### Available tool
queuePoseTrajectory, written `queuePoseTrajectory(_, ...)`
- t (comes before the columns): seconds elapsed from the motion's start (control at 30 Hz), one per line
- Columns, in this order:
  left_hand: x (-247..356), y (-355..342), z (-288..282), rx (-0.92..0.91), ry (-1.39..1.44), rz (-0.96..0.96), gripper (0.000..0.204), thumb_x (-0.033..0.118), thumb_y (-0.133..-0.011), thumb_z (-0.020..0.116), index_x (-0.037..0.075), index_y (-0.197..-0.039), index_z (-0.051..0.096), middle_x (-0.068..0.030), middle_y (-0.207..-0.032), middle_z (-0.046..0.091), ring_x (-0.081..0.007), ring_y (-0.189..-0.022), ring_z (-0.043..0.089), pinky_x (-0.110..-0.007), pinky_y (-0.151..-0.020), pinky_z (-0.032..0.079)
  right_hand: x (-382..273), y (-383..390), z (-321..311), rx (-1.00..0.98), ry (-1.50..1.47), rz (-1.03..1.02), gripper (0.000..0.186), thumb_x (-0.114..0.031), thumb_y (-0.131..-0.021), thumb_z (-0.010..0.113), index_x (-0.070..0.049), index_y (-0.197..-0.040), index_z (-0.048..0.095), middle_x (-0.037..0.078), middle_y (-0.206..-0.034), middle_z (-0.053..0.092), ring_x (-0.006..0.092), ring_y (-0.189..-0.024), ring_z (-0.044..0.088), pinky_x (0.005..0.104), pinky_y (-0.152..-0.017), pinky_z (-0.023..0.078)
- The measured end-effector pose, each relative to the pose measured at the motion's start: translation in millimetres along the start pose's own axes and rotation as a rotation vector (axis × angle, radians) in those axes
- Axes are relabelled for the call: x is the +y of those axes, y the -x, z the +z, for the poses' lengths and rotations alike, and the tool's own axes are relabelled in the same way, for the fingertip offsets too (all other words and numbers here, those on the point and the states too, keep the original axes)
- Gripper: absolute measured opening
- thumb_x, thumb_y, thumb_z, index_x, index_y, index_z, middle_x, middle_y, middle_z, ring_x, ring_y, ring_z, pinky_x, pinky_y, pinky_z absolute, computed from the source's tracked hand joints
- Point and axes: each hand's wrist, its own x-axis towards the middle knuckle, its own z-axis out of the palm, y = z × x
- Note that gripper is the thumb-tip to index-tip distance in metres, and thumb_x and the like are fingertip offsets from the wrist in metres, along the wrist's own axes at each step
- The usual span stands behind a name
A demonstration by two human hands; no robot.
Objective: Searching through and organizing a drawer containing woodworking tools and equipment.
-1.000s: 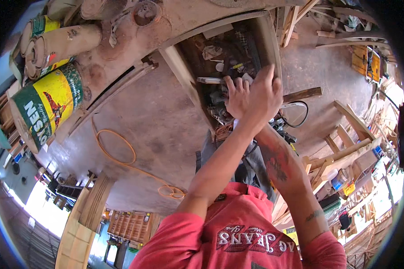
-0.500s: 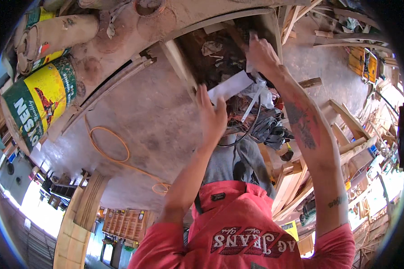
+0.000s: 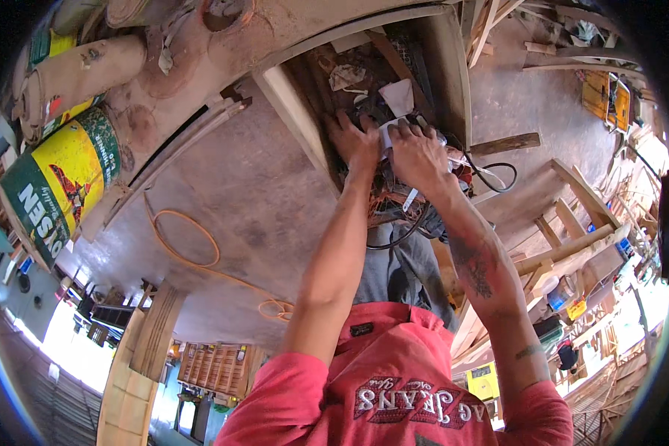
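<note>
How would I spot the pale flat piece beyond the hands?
Find the open wooden box at top centre. Inside, just beyond the right hand, lies a pale flat piece. It looks smoother and whiter than the crumpled scrap to its left.

The red shirt (image 3: 334, 405) has short sleeves (image 3: 275, 394) and pale front lettering (image 3: 398, 400); below the shirt are grey trousers (image 3: 379, 275). Dark tattoos (image 3: 477, 273) mark the right arm (image 3: 502, 320).
</note>
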Motion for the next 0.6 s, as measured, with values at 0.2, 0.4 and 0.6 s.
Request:
queuePoseTrajectory(0.2, 2.4, -1.7, -7.7, -0.053, 0.168, -0.051, 0.057, 0.032, -0.083, 0.064, 0.001, -0.129, 0.052, -0.0392, -0.128, 0.038, -0.0546, -0.117, 0.047, -0.056, -0.099, 0.042, 10.2, 3.2, 7.7, -0.036, -0.048, 0.016, 0.033, -0.012, -0.084, 0.051, 0.001, -0.113, 0.062, 0.021, -0.119, 0.062, 0.0337, -0.116, 0.059, 0.0494, -0.096, 0.043)
queuePoseTrajectory(0.4, 4.0, 10.9, -18.4, 0.024, 0.186, 0.073, 0.054, 0.027, -0.081, 0.068, -0.001, -0.125, 0.053, -0.0336, -0.125, 0.039, -0.0496, -0.110, 0.050, -0.054, -0.094, 0.044, 4.3, 7.4, 12.8, 0.064, 0.044, -0.037, 0.035, -0.013, -0.082, 0.053, 0.001, -0.113, 0.063, 0.020, -0.119, 0.063, 0.0327, -0.115, 0.059, 0.0489, -0.094, 0.043)
queuePoseTrajectory(0.6, 9.5, 25.9, -29.3, -0.020, 0.242, 0.084, 0.062, 0.035, -0.083, 0.069, 0.001, -0.131, 0.052, -0.0287, -0.125, 0.051, -0.0429, -0.118, 0.047, -0.049, -0.100, 0.041, -1.9, 9.2, -0.2, 0.027, 0.134, -0.080, 0.032, -0.015, -0.080, 0.057, 0.000, -0.107, 0.066, 0.015, -0.113, 0.066, 0.0298, -0.109, 0.062, 0.0448, -0.088, 0.045)
